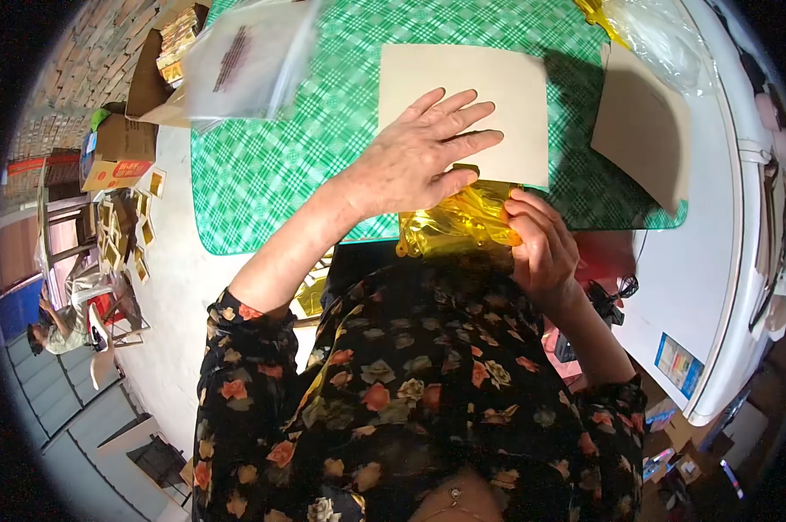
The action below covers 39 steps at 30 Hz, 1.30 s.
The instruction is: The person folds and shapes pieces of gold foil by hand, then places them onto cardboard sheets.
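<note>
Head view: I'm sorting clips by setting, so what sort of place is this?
Probably a small home workshop or stall for hand craft or packing. A green checked cloth covers the table, a cream card and gold foil lie under the hands, and cardboard boxes are stacked nearby.

no readable text, print on clear bag [236, 56] too blurred

Your cloth [271, 165] across the upper middle of the frame is green-and-white check. The card [497, 87] on it is plain cream. At centre, the crinkled foil [454, 222] is shiny gold. Your blouse [410, 383], lower centre, is black with orange and cream flowers.
</note>
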Each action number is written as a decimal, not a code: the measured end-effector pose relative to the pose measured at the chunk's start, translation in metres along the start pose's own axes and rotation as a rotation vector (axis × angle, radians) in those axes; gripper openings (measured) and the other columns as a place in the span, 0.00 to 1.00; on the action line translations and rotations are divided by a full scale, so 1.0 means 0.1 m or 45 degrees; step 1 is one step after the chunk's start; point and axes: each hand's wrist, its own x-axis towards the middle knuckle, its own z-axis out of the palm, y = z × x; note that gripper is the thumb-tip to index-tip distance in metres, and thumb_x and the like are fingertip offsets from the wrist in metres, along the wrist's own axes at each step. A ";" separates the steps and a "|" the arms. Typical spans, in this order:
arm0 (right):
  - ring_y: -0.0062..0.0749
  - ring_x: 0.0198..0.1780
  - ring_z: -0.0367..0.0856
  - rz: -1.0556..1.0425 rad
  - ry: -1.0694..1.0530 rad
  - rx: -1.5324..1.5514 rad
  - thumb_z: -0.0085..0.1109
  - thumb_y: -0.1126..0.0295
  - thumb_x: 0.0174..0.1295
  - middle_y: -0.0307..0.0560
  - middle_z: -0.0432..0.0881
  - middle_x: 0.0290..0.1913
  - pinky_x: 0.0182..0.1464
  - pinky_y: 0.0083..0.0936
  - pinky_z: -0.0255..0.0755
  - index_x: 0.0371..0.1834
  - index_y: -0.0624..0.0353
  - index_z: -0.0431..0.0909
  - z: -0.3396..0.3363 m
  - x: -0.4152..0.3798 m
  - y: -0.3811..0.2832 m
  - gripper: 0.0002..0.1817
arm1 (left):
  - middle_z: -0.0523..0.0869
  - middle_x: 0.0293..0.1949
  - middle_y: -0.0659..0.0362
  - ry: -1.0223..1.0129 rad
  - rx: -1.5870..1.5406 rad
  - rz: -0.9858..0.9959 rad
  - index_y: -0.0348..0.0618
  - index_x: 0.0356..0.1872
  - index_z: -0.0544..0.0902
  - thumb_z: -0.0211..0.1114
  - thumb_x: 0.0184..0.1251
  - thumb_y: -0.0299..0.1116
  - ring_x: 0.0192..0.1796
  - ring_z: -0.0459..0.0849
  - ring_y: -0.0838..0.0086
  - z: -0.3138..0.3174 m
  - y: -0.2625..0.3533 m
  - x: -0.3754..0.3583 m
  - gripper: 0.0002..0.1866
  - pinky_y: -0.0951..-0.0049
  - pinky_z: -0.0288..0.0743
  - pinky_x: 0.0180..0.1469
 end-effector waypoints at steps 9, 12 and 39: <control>0.55 0.69 0.82 -0.060 -0.029 -0.086 0.60 0.79 0.70 0.56 0.82 0.63 0.68 0.53 0.79 0.59 0.61 0.74 -0.08 -0.22 0.03 0.16 | 0.68 0.84 0.55 -0.002 -0.030 -0.027 0.59 0.78 0.77 0.67 0.76 0.46 0.86 0.61 0.54 -0.01 -0.02 0.01 0.30 0.41 0.49 0.87; 0.53 0.71 0.79 -0.070 -0.070 -0.225 0.62 0.78 0.68 0.54 0.81 0.65 0.72 0.54 0.75 0.61 0.58 0.75 -0.12 -0.24 0.06 0.19 | 0.68 0.84 0.55 -0.007 -0.033 -0.046 0.58 0.78 0.77 0.68 0.76 0.45 0.86 0.61 0.54 -0.01 0.00 0.02 0.30 0.40 0.50 0.87; 0.46 0.68 0.79 -0.039 0.023 -0.421 0.64 0.76 0.69 0.49 0.84 0.63 0.72 0.56 0.73 0.64 0.58 0.73 0.02 -0.16 0.04 0.21 | 0.78 0.75 0.52 0.149 -0.120 0.157 0.48 0.66 0.85 0.74 0.69 0.54 0.82 0.69 0.52 -0.09 0.21 -0.10 0.31 0.42 0.59 0.85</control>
